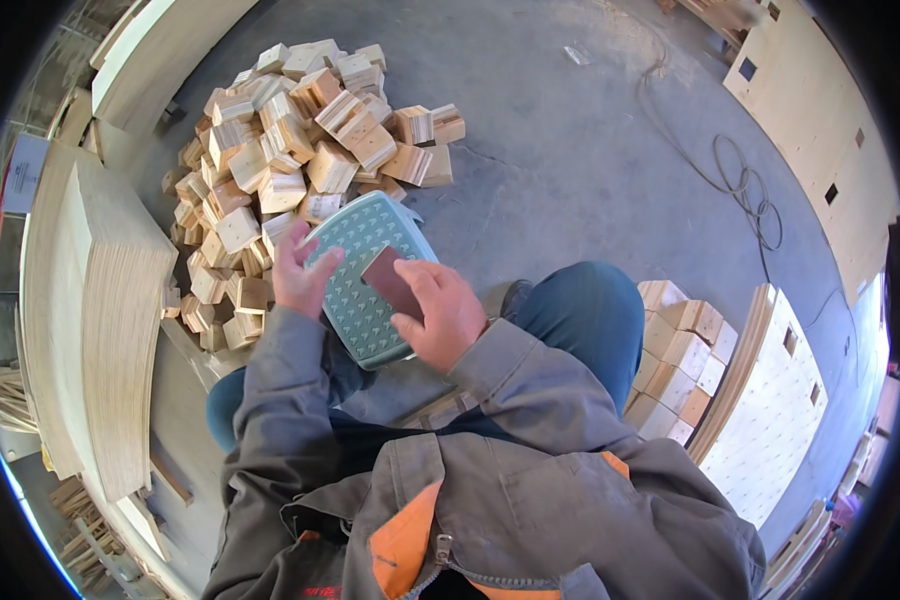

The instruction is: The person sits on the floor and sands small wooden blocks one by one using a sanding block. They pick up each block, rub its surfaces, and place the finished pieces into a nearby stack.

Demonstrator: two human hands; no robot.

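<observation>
In front of me, between my knees, stands a teal plastic stool (370,325) with a raised pattern on its top. My right hand (442,312) grips a flat, brown rectangular piece (388,278) between thumb and fingers, just over the stool's top. Whether that piece is a sanding block or something else, I cannot tell. At the stool's left edge, my left hand (302,275) has its fingers apart and holds nothing. Beyond both hands lies a big heap of wooden blocks (283,140), layered on their sides.
Tall stacks of plywood sheets (120,300) line the left side. Neatly stacked blocks (678,360) stand by my right knee, next to a leaning panel (770,420). A cable (740,185) lies looped on the grey floor (560,150).
</observation>
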